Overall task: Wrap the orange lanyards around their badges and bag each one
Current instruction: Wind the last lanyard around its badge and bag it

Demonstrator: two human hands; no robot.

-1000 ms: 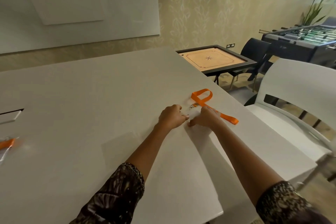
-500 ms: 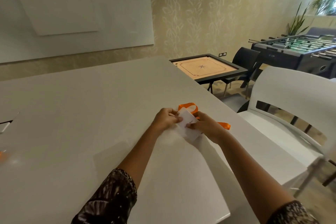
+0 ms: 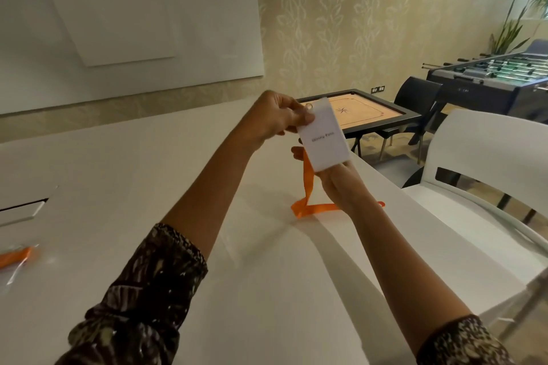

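1. A second ago both hands were pressed low on the table point(image 3: 148, 187) in the middle of the frame, with the strap lying in a flat loop; now the badge point(image 3: 324, 135) is lifted clear of the tabletop and held up right of centre, its printed face turned toward the camera.
2. The left hand point(image 3: 275, 118) pinches the badge's top edge between thumb and curled fingers; the right hand point(image 3: 341, 184) grasps the lower end from beneath, most of its fingers hidden behind the card.
3. The lanyard point(image 3: 308, 184) now hangs from behind the badge down to the table, folds there, and runs right under the right wrist; its far end peeks out beyond the forearm.
4. Judged from this, the pick-up is done and the strap hangs free; winding it around the card looks like the next step, and no turn is on the card yet.
5. Counts: two hands; one badge; one loose lanyard; one clear bag point(image 3: 14, 261) with an orange strap inside at the lower left edge, probably a finished one; one white chair point(image 3: 489, 157) at the right.
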